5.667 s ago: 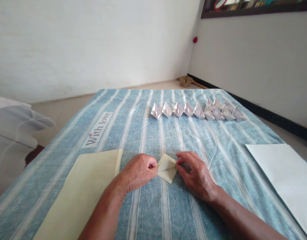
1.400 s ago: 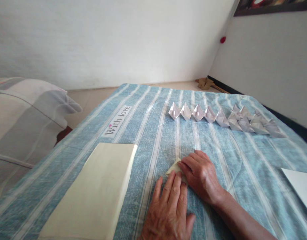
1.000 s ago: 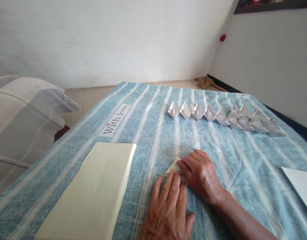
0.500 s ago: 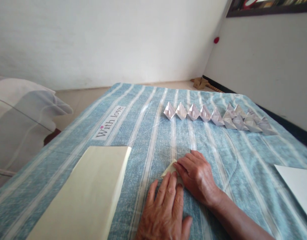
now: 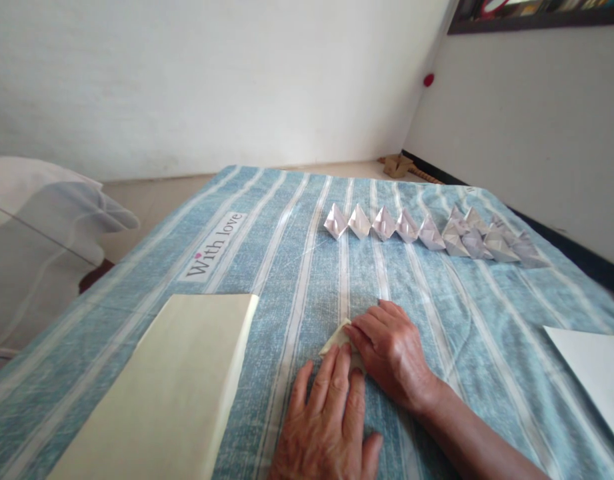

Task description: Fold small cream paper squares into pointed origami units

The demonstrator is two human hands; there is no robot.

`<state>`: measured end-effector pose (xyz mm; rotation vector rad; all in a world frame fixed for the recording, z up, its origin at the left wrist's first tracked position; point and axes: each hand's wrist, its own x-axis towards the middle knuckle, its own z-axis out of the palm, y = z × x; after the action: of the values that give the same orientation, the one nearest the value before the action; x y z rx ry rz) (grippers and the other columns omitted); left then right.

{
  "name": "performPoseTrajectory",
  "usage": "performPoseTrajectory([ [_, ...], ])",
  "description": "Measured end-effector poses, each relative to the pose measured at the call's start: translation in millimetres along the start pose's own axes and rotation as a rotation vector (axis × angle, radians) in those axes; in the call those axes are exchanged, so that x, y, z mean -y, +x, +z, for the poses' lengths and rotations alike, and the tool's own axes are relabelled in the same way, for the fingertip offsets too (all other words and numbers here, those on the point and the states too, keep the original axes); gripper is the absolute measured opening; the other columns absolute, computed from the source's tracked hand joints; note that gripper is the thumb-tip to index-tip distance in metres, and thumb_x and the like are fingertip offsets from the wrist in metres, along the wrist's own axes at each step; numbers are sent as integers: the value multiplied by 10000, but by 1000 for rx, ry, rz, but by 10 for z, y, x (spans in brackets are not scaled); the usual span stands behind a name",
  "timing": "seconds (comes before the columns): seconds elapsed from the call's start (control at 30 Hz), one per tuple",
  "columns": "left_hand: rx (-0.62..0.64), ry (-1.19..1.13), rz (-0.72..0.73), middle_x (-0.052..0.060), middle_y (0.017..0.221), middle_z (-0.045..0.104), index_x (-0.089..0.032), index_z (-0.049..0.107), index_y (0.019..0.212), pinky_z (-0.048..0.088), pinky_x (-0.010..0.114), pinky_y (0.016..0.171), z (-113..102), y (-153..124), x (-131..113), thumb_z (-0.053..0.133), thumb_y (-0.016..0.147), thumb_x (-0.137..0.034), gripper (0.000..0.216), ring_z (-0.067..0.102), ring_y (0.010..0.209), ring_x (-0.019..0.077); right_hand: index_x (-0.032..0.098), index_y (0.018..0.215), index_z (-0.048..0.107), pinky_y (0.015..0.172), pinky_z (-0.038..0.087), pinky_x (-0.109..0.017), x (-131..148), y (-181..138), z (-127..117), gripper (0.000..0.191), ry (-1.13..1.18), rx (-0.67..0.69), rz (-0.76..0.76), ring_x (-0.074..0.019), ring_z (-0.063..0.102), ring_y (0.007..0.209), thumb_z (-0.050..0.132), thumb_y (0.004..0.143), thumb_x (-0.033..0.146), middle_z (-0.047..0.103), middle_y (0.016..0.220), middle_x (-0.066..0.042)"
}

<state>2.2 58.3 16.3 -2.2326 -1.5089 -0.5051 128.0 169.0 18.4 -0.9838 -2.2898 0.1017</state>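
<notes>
A small folded piece of pale yellow paper [image 5: 335, 338] lies on the striped cloth, mostly covered by my hands. My left hand [image 5: 327, 413] rests palm down with its fingers stretched out, their tips on the paper's near edge. From the right, my right hand [image 5: 391, 347] has its fingers curled together and pinches the paper's right side. The folds under my fingers are hidden.
Left of my hands lies a large pale yellow paper stack [image 5: 157, 380]. Several folded white paper boats [image 5: 384, 223] stand in a row farther back, bunched at the right. A white sheet [image 5: 594, 373] lies at the right edge. Draped fabric [image 5: 31, 240] hangs at the far left.
The whole view has shifted slightly, so things sit a little farther left. Both hands keep nearly the same pose on the paper.
</notes>
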Motion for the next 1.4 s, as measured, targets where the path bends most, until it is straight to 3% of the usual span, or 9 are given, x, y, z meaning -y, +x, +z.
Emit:
performPoseTrajectory([
  [0.4,44,-20,5,188,1203,674,-116,631,1123,452,449,902,-7,-13,4,457,898,-429,423,607,1125,307,187,695,611,713,401,-323,-141,59,-215,291,200,186,-42,-141,517,622,475,952,213,564,622,0],
  [0.5,-18,-35,-46,187,1188,678,-119,638,1095,427,460,919,92,-35,-46,371,928,-403,424,602,1127,304,184,686,612,715,403,-321,-171,56,-203,306,205,169,-39,-145,527,643,466,955,186,573,627,-7],
  [0.57,-140,-49,-112,192,1161,684,-121,643,1060,408,479,928,180,-57,-87,263,949,-386,476,594,1134,307,180,674,607,716,399,-324,-177,50,-184,319,195,161,-34,-148,521,649,461,958,182,569,629,-10],
  [0.7,-151,-70,-137,184,1178,676,-134,636,1071,390,485,955,288,-82,-130,286,936,-375,446,564,1175,306,175,675,603,704,385,-325,-160,52,-193,318,206,177,-35,-145,499,640,460,957,200,546,626,-6],
  [0.87,-135,-41,-114,186,1151,687,-128,643,1047,398,484,934,178,-48,-65,265,947,-379,464,586,1133,306,175,674,587,664,364,-315,-144,77,-254,287,224,213,-36,-137,465,614,535,931,291,513,612,12],
  [0.93,17,-29,-12,171,1198,675,-134,634,1096,418,451,921,96,-25,-14,403,915,-397,394,588,1138,298,178,683,591,680,368,-318,-150,85,-263,267,225,221,-40,-136,470,621,562,920,298,527,621,14],
  [1.0,34,-15,19,171,1194,678,-136,634,1095,427,445,906,35,-8,29,449,895,-407,385,596,1129,302,179,692,596,692,370,-318,-158,90,-264,242,218,225,-41,-138,477,631,583,911,280,540,629,14],
  [1.4,-6,-27,40,191,1176,682,-108,638,1096,396,443,887,14,14,73,459,897,-405,399,619,1083,311,183,687,594,673,355,-299,-151,94,-250,213,169,215,-46,-139,477,647,624,890,241,546,634,21],
])
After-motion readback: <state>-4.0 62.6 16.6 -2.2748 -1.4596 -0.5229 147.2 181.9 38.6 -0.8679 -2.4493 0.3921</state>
